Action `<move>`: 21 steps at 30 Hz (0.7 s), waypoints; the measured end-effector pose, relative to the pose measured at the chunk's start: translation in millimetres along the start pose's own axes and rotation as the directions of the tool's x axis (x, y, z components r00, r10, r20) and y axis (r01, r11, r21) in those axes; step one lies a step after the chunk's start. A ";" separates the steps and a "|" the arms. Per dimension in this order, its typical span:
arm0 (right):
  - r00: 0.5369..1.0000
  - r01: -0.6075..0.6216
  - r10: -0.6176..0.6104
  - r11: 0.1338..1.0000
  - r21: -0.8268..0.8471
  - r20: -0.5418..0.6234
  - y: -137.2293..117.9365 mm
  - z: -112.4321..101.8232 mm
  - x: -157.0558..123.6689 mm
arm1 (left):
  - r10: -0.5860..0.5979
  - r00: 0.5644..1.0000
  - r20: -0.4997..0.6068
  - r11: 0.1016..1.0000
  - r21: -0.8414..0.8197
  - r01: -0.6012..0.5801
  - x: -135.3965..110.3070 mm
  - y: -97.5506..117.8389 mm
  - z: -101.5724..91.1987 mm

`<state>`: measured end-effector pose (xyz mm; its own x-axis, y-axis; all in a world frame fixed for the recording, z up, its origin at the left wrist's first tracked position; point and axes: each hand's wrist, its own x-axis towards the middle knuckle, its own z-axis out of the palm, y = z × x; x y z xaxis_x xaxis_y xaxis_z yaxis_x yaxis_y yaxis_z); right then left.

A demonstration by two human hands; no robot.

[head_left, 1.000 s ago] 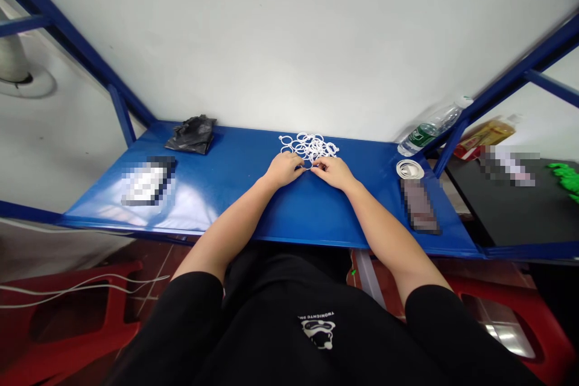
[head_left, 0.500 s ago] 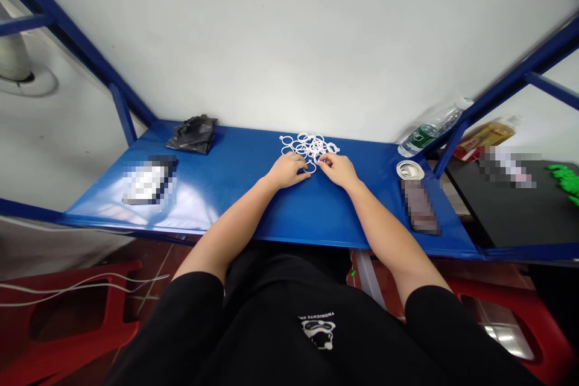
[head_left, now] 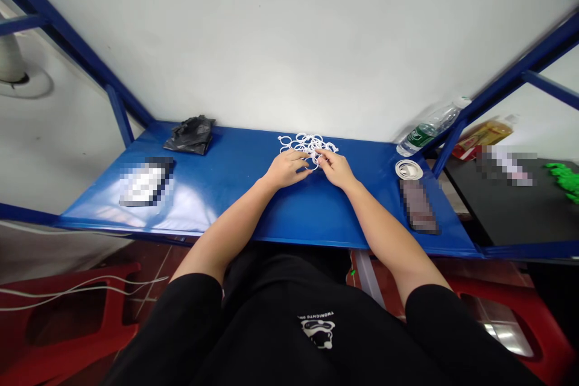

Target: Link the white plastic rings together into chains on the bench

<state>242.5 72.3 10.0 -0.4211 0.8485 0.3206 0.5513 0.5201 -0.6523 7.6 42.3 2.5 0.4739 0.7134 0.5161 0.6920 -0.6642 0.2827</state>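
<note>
A cluster of thin white plastic rings, with small tabs like looped cable ties, lies on the blue tabletop near the wall. Just in front of it, my right hand pinches one white ring between thumb and fingers. My left hand is at the ring's other side, thumb and fingers apart around its edge; whether they touch it is hard to see. My fingers partly cover the ring and the near side of the cluster.
A crumpled black plastic bag and a blurred dark-edged object lie to the left. At right are a leaning water bottle, a coiled white strap and a blurred phone-like object. Blue frame bars slope along both sides.
The ring between my hands has come up against my right fingertips. My left fingers have shifted slightly right and spread wider from the thumb.
</note>
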 end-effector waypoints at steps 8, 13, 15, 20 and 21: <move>0.998 0.054 -0.048 0.980 0.190 -0.032 -4.4 8.0 -1.0 | 0.207 0.963 -0.171 0.978 -0.004 -0.210 1.3 -7.3 13.5; 0.994 0.109 -0.103 0.979 0.171 -0.042 -8.8 7.7 -2.0 | 0.120 0.962 -0.246 0.993 0.041 -0.114 1.5 -9.1 15.8; 0.992 0.120 -0.111 0.977 0.174 -0.064 -10.5 7.2 -2.8 | 0.104 0.958 -0.266 0.994 0.051 -0.094 1.3 -10.1 15.2; 0.994 0.104 -0.092 0.974 0.202 -0.066 -11.7 9.0 -4.8 | 0.124 0.958 -0.259 0.992 0.030 -0.120 1.0 -10.3 13.5; 0.994 0.093 -0.079 0.975 0.204 -0.077 -11.6 9.6 -5.0 | 0.129 0.955 -0.266 0.992 0.035 -0.124 1.0 -9.7 12.8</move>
<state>231.3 61.1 9.4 -0.4066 0.8097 0.4231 0.3510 0.5660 -0.7459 8.3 52.3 -10.1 0.3967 0.5367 0.7447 0.6467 -0.7392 0.1883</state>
